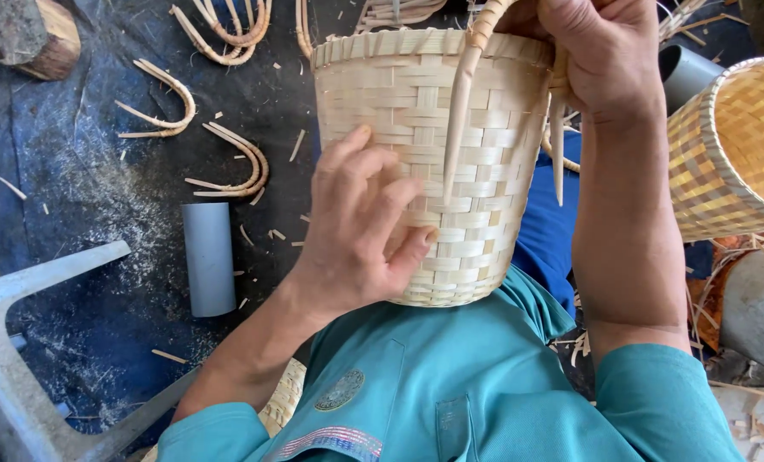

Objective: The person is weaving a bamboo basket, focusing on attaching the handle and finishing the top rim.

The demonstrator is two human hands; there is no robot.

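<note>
The left hand (361,231) lies flat against the side of a pale woven basket (485,128), fingers spread and bent over the weave, thumb tucked low near the basket's base — a pressing, steadying grip rather than a closed one. The basket rests against the person's chest and lap, its rim pointing away from the body, its base just above the teal shirt (450,385).

The right hand (604,56) sits at the basket's rim, well above the left grip and to its right, clenched around the top of a bent cane handle (461,111). The handle's two tapered ends run down the outside of the basket: one long pointed end hangs just right of the left fingertips, the other shorter end lies below the right grip along the basket's edge.

To the right of the right forearm stands a second woven basket (728,150), more yellow in tone, with a darker checked pattern, apart from the one in hand. A grey pipe piece (208,257) lies on the dark ground sheet (82,171) to the left of the left wrist. Beyond it, farther from both hands, several bent cane loops (164,107) are scattered among shavings. A wooden log end (44,34) sits at the far upper left, and a grey plastic stool leg (23,291) crosses the lower left corner.
</note>
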